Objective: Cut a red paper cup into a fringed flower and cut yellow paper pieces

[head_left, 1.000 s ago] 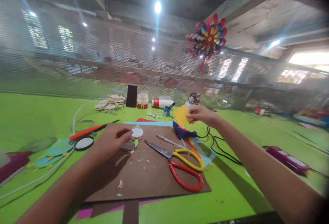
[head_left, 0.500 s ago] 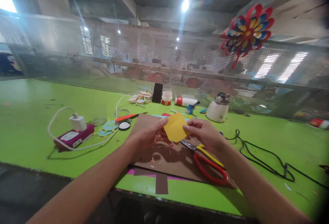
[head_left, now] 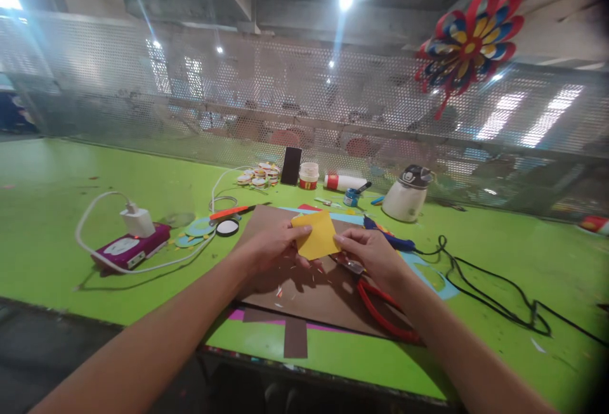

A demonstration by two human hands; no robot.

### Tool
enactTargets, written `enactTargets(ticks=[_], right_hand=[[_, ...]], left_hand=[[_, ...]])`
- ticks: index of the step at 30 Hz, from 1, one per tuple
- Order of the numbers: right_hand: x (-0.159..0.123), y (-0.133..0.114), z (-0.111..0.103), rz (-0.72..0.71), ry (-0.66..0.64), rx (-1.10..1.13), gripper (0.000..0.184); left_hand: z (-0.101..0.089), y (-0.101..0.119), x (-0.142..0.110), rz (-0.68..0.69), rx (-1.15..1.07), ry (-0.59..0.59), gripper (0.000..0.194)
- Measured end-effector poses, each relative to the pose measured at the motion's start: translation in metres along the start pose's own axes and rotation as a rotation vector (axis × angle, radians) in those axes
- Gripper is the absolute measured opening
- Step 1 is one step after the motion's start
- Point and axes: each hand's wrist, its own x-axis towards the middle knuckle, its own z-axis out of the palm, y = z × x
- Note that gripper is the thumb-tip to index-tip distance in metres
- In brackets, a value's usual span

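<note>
A square of yellow paper [head_left: 316,236] is held up over a brown board [head_left: 261,281]. My left hand [head_left: 273,243] pinches its left side, thumb on the front and fingers behind. At the right edge, my right hand [head_left: 368,249] grips the paper between thumb and fingertips. Scissors with a red handle [head_left: 380,312] lie on the board under my right hand, which partly hides them. Small paper scraps [head_left: 279,291] are scattered on the board. Beyond my right hand lies a blue glue gun [head_left: 392,238] with a black cord.
A purple power strip [head_left: 136,246] with a white charger [head_left: 137,220] stands at left. Near it are an orange cutter knife [head_left: 231,212] and a round black-rimmed lid [head_left: 227,227]. A phone [head_left: 291,165], paint jar [head_left: 351,197] and white container [head_left: 405,198] stand at the back.
The yellow paper has turned and shifted slightly left and down, with both hands still on it. My left thumb now lies further over its front. The glue gun has come into view.
</note>
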Motion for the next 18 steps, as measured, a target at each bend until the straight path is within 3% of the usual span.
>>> enactTargets(ticks=[12,18], right_hand=[[-0.014,-0.006,0.009,-0.020,0.002,-0.004,0.024],[-0.014,-0.010,0.011,-0.007,0.059,0.067,0.033]], left_hand=[[0.000,0.007,-0.001,0.002,0.083,0.065,0.024],[0.002,0.010,-0.003,-0.012,0.051,0.029,0.033]])
